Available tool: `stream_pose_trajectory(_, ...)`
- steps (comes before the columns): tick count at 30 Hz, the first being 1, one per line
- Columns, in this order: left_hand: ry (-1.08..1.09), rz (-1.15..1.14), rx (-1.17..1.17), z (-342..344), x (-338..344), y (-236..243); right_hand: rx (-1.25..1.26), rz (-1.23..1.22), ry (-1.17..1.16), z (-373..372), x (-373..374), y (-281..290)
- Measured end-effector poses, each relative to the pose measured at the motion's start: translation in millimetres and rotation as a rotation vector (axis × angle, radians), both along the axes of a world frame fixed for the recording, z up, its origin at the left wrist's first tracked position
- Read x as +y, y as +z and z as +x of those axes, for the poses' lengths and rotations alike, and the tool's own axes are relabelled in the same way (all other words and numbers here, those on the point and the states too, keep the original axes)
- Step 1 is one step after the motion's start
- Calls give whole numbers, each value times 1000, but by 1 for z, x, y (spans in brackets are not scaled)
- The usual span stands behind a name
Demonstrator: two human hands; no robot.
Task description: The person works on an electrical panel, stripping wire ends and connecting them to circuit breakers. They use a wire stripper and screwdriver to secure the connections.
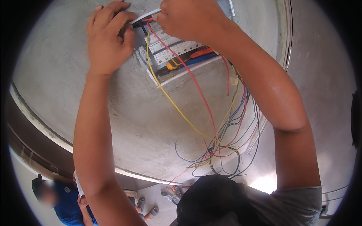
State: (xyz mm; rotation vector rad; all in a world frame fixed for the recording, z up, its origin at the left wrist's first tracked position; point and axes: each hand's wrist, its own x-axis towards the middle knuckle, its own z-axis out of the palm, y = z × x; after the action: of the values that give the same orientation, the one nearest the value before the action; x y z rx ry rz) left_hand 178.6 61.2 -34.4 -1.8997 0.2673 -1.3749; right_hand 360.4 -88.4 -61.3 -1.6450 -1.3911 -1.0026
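My right hand is closed at the top edge of a wall-mounted electrical box, its fingertips pinched on a red wire. My left hand rests by the box's upper left corner, fingers apart and slightly bent, holding nothing. Inside the box sit rows of white circuit breakers. Below them lie hand tools, one with a yellow-and-black grip, another part orange-red and blue. A yellow wire runs out of the box beside the red one. My right hand hides part of the box's top.
Loose red, green, blue and yellow wires hang tangled below the box against the grey plastered wall. Tools lie on the floor below. At the lower left is another person in a blue shirt. A wall edge runs along the right.
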Motion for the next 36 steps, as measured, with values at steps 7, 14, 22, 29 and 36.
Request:
stream_pose_trajectory(7, -33, -37, -2, 0, 1, -1, -121, 18, -47, -12, -10, 12)
stream_pose_trajectory(14, -34, -25, -4, -2, 12, -1, -219, 100, 79, -9, 7, 4)
stream_pose_trajectory(22, -9, -497, -158, 6, -40, -53, -80, -11, 19, -8, -5, 21)
stream_pose_trajectory(29, -26, -1075, -165, 37, -75, -87, 59, -146, -42, -14, -13, 29)
stream_pose_trajectory(36, 163, -889, -240, 67, -86, -103, -26, -208, -105, -29, -10, 33)
